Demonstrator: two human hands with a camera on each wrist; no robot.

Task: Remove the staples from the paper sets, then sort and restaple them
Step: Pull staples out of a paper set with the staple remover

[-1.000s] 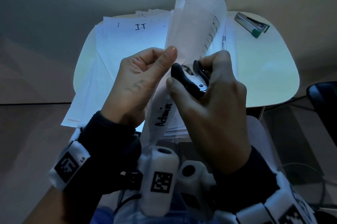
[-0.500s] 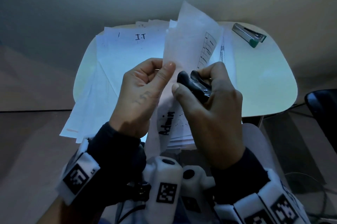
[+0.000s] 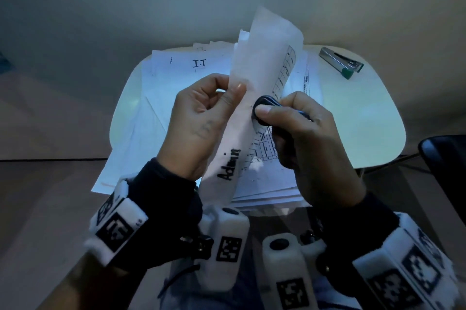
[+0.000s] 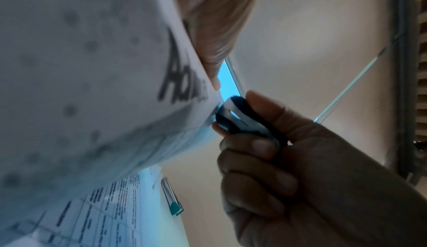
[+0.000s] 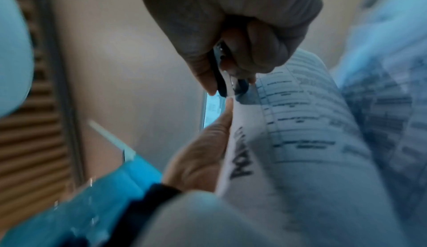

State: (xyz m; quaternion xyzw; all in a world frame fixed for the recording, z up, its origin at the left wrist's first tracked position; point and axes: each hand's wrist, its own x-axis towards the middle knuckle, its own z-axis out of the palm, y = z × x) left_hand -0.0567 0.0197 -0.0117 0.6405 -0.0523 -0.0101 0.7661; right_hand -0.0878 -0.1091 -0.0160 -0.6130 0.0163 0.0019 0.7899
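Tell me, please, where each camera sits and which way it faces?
Head: on the head, looking down at both hands, left hand, right hand, over the table.
Left wrist: under the left wrist, looking up at the Admin paper set and staple remover.
Right wrist: looking along the right fingers at the paper.
All share the remover and paper.

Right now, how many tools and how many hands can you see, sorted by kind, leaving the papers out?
Staple remover: 1, squeezed in the right hand against the papers marked Admin
Stapler: 1, lying on the table
Hands: 2, left hand pinching the papers, right hand
Total: 4
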